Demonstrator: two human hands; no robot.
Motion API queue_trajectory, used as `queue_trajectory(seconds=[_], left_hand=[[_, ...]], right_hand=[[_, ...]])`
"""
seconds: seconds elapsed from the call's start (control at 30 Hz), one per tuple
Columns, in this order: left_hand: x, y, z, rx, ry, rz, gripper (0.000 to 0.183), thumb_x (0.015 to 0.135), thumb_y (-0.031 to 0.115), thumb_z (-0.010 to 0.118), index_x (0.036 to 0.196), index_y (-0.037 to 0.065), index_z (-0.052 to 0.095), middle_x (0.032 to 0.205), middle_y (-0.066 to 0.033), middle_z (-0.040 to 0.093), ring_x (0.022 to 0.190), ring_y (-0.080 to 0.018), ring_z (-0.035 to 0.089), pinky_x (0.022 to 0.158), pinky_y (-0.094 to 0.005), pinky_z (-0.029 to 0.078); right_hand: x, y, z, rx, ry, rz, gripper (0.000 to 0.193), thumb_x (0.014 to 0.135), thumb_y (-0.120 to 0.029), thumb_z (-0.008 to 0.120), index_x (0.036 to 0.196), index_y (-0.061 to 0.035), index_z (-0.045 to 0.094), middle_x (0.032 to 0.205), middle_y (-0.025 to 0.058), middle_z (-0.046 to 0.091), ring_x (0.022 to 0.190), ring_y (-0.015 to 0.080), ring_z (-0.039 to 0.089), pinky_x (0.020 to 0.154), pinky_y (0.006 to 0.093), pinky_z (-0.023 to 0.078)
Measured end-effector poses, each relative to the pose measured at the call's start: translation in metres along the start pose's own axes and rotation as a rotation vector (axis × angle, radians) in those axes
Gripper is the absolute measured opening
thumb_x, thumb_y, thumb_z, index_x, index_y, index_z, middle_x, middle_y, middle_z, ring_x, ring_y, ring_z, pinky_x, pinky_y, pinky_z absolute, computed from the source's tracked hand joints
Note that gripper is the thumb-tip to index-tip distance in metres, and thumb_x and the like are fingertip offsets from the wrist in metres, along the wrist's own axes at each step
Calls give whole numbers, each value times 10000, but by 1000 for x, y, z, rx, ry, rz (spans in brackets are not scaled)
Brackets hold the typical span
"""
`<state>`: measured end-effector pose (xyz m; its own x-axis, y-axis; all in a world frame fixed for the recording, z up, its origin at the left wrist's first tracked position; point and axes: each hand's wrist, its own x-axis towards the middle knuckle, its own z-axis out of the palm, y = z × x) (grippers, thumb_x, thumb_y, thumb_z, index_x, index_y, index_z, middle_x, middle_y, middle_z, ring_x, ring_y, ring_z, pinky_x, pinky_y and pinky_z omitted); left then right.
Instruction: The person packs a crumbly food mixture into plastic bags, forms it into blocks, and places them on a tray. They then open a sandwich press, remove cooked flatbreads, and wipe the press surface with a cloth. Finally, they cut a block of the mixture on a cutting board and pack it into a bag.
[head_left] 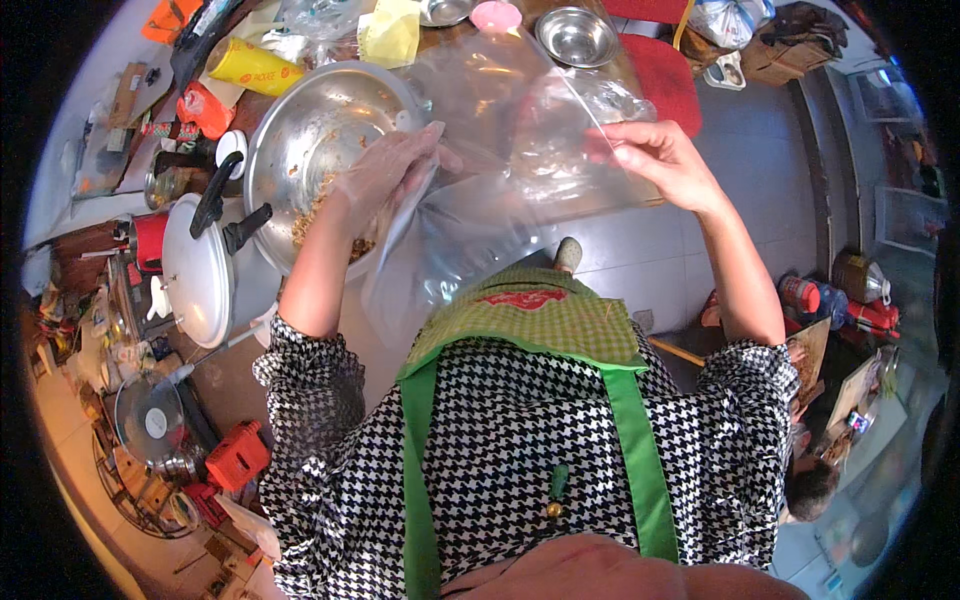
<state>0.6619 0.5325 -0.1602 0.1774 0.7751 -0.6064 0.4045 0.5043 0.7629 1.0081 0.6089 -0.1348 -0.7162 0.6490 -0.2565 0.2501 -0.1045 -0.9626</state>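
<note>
A large clear plastic bag (480, 225) is spread between my hands, in front of the table edge and partly over it. My right hand (660, 160) is bare and pinches the bag's upper right edge between thumb and fingers. My left hand (390, 180), in a thin clear glove, is closed on the bag's left side, its fingertips partly hidden by shiny plastic. That hand is over the right part of a wide steel bowl (285, 130). Inside the bowl lies a brown crumbly food mixture (315, 215), partly covered by my left wrist.
A lidded pressure cooker (200, 275) with black handles stands left of the bowl. A small steel bowl (577, 38), a pink dish (496, 15) and a yellow packet (250, 66) are on the table. A red chair (660, 80) stands beyond it. Another person (812, 490) is at the lower right.
</note>
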Motion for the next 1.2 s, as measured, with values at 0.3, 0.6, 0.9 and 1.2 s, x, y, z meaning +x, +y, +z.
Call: queue_trajectory(seconds=[0.3,0.6,0.9,1.2], left_hand=[[32,-9,-2,280,-197,-148,462,954,486,563,957,52,721,605,-15,552,559,-102,516,557,-258,419],[-24,52,74,90,212,820,422,772,274,808,1092,38,665,887,-76,677,761,-173,643,711,-310,534],[18,71,161,-18,60,811,229,839,93,728,1052,18,687,905,-105,684,802,-164,688,668,-275,546],[71,104,160,593,265,916,153,887,145,582,916,46,695,896,-128,679,778,-293,675,679,-390,550]], right_hand=[[-22,20,7,129,-92,198,167,882,-67,683,1025,12,723,914,85,732,832,128,674,757,262,533],[-75,-7,61,146,502,-176,346,708,34,819,631,-82,503,632,-32,523,574,56,418,533,227,340],[-50,36,81,287,981,-282,366,958,-96,624,617,-38,505,628,-57,503,584,16,366,515,218,303],[-94,52,11,-1063,1108,-227,246,742,-39,738,690,-69,499,901,99,630,859,252,601,778,400,464]])
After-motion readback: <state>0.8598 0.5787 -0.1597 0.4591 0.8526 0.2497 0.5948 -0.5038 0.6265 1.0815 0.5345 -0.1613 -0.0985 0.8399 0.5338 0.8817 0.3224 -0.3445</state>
